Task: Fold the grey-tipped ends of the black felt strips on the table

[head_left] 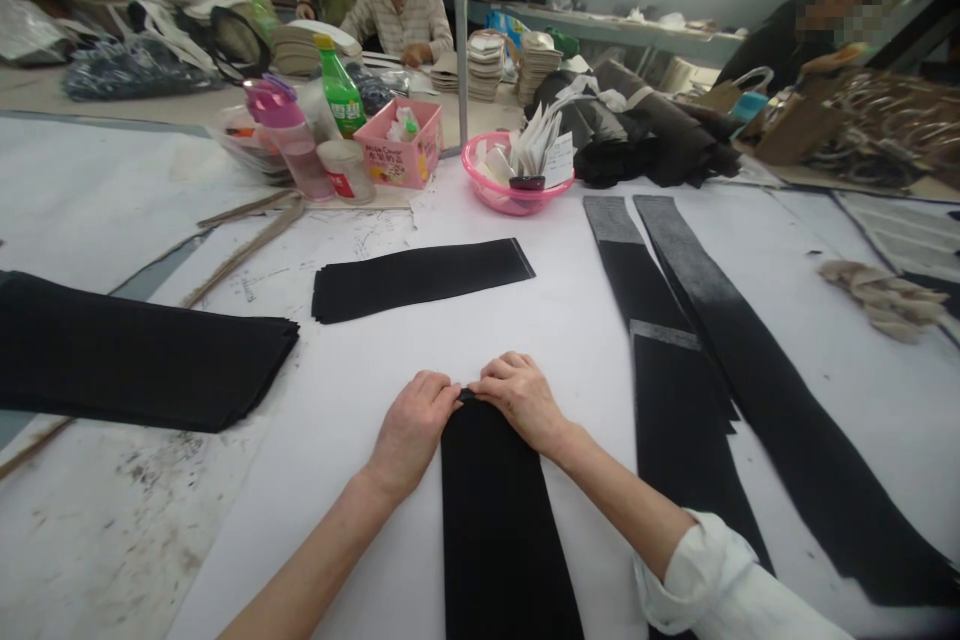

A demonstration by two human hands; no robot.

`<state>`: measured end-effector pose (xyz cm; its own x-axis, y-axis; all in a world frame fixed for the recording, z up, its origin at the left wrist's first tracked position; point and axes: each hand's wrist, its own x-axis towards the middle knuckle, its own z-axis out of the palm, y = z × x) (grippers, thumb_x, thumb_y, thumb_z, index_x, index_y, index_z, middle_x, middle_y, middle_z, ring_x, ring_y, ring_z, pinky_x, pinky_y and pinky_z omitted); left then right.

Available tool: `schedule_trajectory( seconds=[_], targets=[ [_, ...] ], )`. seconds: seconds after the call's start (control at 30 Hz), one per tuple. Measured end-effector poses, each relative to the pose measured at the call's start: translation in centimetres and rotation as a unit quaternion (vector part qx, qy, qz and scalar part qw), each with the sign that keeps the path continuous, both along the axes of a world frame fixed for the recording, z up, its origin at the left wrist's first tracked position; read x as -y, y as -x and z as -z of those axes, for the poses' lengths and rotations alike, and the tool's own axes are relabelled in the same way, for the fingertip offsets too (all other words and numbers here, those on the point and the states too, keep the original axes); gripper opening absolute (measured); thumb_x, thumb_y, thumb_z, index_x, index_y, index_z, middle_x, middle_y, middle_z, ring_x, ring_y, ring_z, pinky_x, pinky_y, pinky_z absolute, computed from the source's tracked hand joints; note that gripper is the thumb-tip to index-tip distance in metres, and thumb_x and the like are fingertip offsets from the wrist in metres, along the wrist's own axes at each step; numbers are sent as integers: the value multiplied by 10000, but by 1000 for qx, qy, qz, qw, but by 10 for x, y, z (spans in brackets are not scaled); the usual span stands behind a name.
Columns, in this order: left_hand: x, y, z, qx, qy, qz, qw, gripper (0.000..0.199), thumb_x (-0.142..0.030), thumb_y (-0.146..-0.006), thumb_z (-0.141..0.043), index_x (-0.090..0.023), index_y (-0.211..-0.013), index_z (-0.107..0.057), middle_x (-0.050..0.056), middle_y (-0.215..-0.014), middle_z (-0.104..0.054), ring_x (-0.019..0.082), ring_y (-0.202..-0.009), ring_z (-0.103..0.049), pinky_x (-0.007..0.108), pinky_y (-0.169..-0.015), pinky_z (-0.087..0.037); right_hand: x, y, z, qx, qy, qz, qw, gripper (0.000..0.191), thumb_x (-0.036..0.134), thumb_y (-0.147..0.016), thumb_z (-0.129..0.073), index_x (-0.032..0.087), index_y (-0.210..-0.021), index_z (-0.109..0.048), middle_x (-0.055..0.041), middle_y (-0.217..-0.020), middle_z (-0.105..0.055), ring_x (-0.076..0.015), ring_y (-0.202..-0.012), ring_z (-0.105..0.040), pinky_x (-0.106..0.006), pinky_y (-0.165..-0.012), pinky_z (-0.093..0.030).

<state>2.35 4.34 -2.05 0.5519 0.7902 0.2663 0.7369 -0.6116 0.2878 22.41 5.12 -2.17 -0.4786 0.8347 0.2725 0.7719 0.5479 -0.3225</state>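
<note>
A long black fabric strip (499, 530) lies on the white table, running toward me. At its far end, my left hand (420, 425) pinches the left corner. My right hand (521, 400) pinches the same edge from the right, fingers close to the left ones. Between the fingertips the edge looks turned up or folded; the exact fold is partly hidden. Just beyond my hands lies a short stack of black fabric pieces (420, 278). To the right stretch more black strips (682, 420) with greyish bands, and a longer black strip (780, 380) beside them.
A thick stack of black fabric (135, 355) lies at left. Toward the back stand a pink basket (517, 200) with paper tags, a pink box (405, 150), a green bottle (341, 95) and a metal pole (461, 40). A crumpled glove-like cloth (881, 298) lies right. Several people work behind.
</note>
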Motion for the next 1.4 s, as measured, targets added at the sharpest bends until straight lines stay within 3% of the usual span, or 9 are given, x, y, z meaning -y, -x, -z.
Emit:
schedule_trajectory(
  seconds=[0.23,0.5,0.77,1.1,1.4],
  targets=[
    [5,-1,2,-49,-74,13,996,193,-126,-916,-479,-116,-1059,-607,102,-977,-580,234,-989,-507,394,-875,-503,6,0,0,30,-35,-25,999,148,238,-962,-536,257,-1036,-663,-19,-949,-630,-183,-936,-504,-341,-894,-366],
    [8,1,3,-97,-86,18,991,252,-97,-909,-469,-107,-1128,-593,117,-1031,-587,259,-1057,-500,420,-900,-493,8,1,-3,36,-49,-37,997,196,203,-976,-489,234,-1087,-648,-44,-956,-622,-192,-955,-514,-376,-961,-372],
    [11,2,0,-146,-104,21,984,247,-93,-899,-485,-84,-1119,-598,105,-960,-599,280,-1066,-519,389,-865,-486,12,3,-1,45,-45,-31,998,271,187,-997,-425,254,-1187,-605,-29,-969,-608,-184,-960,-512,-439,-1109,-255],
    [18,-3,-2,-202,-117,21,972,315,-57,-876,-477,-50,-1177,-568,145,-1044,-594,300,-1069,-527,401,-863,-469,14,5,-5,64,-71,-29,995,248,170,-997,-417,231,-1127,-619,-32,-952,-608,-182,-994,-520,-447,-1124,-250],
    [18,-4,-5,-217,-77,25,973,421,-98,-896,-486,-118,-1316,-477,105,-1025,-583,273,-1052,-522,394,-840,-458,5,-12,4,43,-97,-69,992,212,182,-1003,-412,187,-1009,-624,-27,-923,-610,-177,-997,-514,-422,-1103,-291]
  ],
)
